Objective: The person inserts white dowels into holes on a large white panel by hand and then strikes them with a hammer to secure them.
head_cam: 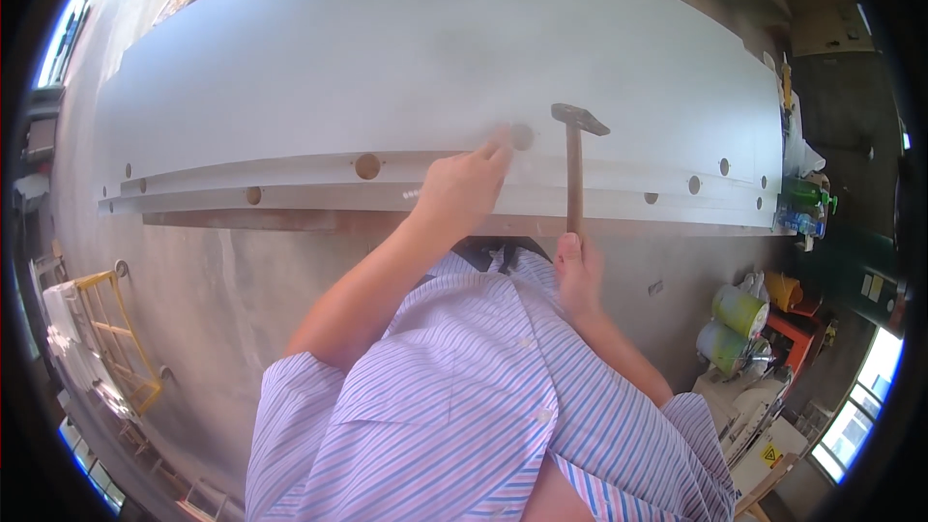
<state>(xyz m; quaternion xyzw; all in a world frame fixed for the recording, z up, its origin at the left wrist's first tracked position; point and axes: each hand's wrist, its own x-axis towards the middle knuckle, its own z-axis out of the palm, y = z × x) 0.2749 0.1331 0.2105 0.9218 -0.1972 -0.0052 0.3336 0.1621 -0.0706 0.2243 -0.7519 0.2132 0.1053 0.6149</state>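
My right hand (580, 272) grips the lower end of a hammer's (574, 174) wooden handle. The hammer stands out over the boards, its dark steel head towards the far side. My left hand (464, 185) is over the front part of the top white panel (326, 87), fingertips drawn together beside a round hole (522, 136). Whether a small piece sits between those fingers is blurred. Beneath lie more panels in a staggered stack, with round holes near their front edges; one hole (367, 167) is left of my left hand. A small whitish thing (411, 194) lies by my left wrist.
Plastic bottles (805, 206) stand at the stack's right end. Lower right are greenish drums (739, 310) and a machine (768, 442) with a yellow warning sign. A yellow metal frame trolley (119, 341) stands on the concrete floor (232, 290) at left.
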